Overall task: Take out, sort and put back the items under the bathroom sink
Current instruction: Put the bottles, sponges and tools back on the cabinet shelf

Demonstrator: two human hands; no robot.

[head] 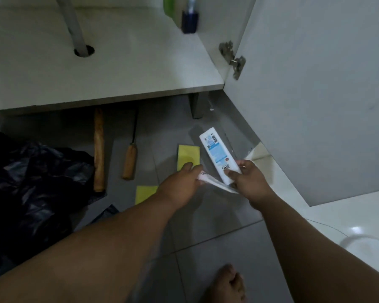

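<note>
My right hand (248,179) grips the lower end of a white bottle (217,152) with a blue label, held over the grey floor tiles in front of the open sink cabinet (109,68). My left hand (182,185) pinches a white tube (214,184) that lies flat just under the bottle. Two yellow sponges lie on the floor, one (187,155) beyond my left hand and one (143,193) beside my left wrist. On the cabinet shelf at the back stand a dark blue holder (190,22) and a green item (170,7).
A black plastic bag (29,193) is heaped at the left. Two wooden-handled tools (99,149) (130,160) lie half under the cabinet. The open cabinet door (315,90) stands at the right. A drain pipe (74,25) passes through the shelf. My bare foot (227,285) is at the bottom.
</note>
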